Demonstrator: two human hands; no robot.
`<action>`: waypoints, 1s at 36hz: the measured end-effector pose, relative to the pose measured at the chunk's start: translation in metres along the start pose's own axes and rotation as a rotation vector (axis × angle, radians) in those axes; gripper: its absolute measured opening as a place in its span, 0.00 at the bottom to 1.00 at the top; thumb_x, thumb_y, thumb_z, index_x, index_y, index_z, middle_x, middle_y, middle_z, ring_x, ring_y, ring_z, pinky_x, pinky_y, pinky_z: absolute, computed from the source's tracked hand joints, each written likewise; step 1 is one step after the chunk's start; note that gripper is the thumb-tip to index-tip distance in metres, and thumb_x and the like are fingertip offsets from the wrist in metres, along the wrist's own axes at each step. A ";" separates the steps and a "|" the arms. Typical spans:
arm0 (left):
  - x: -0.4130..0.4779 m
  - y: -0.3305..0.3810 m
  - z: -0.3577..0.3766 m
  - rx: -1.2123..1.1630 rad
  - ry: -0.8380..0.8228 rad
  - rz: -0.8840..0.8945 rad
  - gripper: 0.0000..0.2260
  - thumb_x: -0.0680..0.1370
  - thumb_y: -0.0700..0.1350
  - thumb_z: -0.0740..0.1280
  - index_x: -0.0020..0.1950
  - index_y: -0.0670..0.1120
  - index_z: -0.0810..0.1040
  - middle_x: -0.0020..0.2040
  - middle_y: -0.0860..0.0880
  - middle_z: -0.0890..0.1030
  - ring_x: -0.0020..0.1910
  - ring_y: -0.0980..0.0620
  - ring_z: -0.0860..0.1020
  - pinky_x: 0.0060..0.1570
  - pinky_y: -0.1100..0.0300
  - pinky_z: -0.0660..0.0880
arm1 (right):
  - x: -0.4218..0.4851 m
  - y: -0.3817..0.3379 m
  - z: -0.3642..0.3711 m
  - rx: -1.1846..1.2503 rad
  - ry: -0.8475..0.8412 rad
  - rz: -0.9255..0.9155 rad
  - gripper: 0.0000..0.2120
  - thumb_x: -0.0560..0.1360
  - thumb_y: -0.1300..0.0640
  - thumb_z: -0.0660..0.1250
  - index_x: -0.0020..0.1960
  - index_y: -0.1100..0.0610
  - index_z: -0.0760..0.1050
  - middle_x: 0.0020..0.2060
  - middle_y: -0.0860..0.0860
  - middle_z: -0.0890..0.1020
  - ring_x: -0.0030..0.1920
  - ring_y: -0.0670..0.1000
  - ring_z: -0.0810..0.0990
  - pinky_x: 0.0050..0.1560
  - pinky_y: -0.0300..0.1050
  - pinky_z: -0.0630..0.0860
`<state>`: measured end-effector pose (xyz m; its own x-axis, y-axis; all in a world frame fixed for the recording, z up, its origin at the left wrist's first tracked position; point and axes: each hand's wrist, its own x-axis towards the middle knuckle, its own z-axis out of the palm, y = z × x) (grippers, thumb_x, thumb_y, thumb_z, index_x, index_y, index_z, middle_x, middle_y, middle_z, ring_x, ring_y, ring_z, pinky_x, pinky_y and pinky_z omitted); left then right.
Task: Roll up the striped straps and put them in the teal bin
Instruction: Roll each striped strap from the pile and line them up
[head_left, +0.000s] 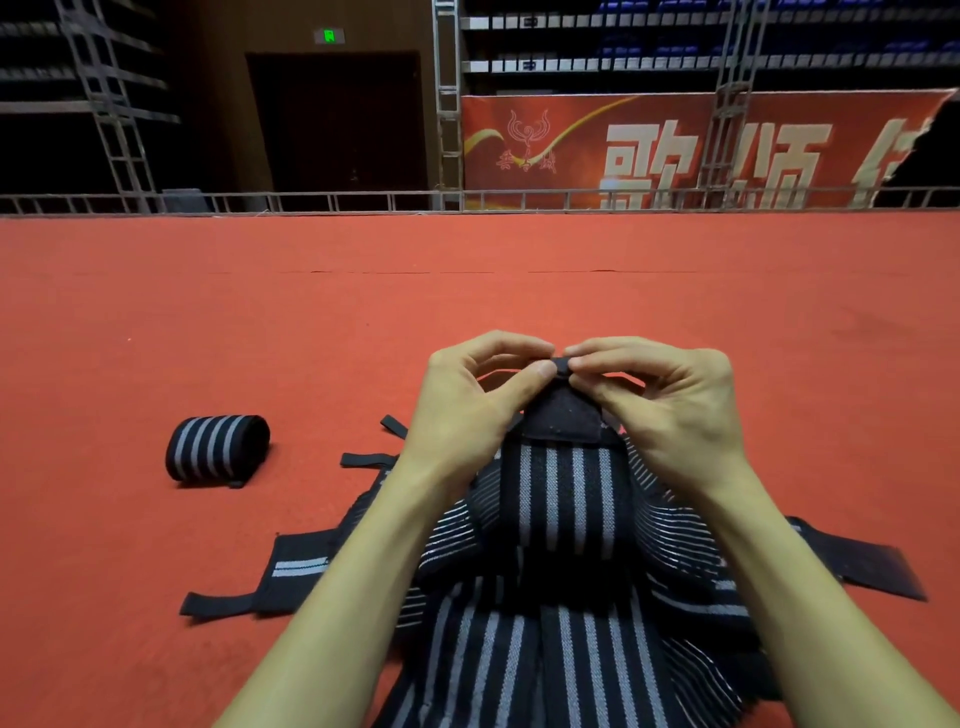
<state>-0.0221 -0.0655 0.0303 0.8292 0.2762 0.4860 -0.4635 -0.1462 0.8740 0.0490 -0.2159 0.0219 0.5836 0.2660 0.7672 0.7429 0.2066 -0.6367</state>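
Observation:
A black strap with grey stripes (563, 499) is lifted in front of me, its plain black end uppermost. My left hand (467, 405) and my right hand (660, 400) both pinch the small black tab at that top end, fingertips almost touching. The strap's lower length runs down toward me over a loose heap of more striped straps (519, 649) on the red carpet. One rolled striped strap (218, 448) lies on its side to the left, apart from the heap. No teal bin is in view.
Loose black strap ends (223, 605) stick out of the heap on the left, and a flat black end (867, 569) on the right. Red carpet (467, 280) stretches ahead to a low metal rail (311, 200), with truss posts and a red banner (675, 150) behind.

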 end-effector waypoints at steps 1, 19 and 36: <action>0.001 0.000 0.000 -0.008 -0.015 -0.023 0.09 0.77 0.36 0.71 0.49 0.50 0.83 0.44 0.49 0.86 0.42 0.56 0.81 0.42 0.62 0.77 | 0.000 -0.001 0.000 0.022 0.008 0.007 0.08 0.68 0.65 0.74 0.41 0.54 0.86 0.44 0.51 0.87 0.47 0.51 0.86 0.51 0.44 0.81; 0.002 0.000 -0.001 0.124 0.080 0.214 0.14 0.74 0.30 0.71 0.42 0.51 0.82 0.37 0.58 0.84 0.39 0.61 0.81 0.43 0.67 0.76 | 0.001 -0.022 0.007 0.025 -0.048 0.240 0.12 0.74 0.66 0.72 0.51 0.51 0.82 0.45 0.50 0.87 0.43 0.46 0.85 0.44 0.41 0.81; -0.005 0.005 0.015 -0.144 -0.028 -0.084 0.04 0.75 0.50 0.72 0.42 0.52 0.81 0.42 0.46 0.82 0.42 0.48 0.80 0.46 0.48 0.77 | 0.001 -0.019 0.007 0.083 0.072 0.083 0.14 0.70 0.74 0.73 0.41 0.55 0.82 0.41 0.49 0.87 0.45 0.49 0.86 0.50 0.40 0.80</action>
<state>-0.0239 -0.0815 0.0321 0.8745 0.2545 0.4129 -0.4303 0.0142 0.9026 0.0328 -0.2129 0.0343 0.6664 0.2179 0.7130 0.6628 0.2649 -0.7004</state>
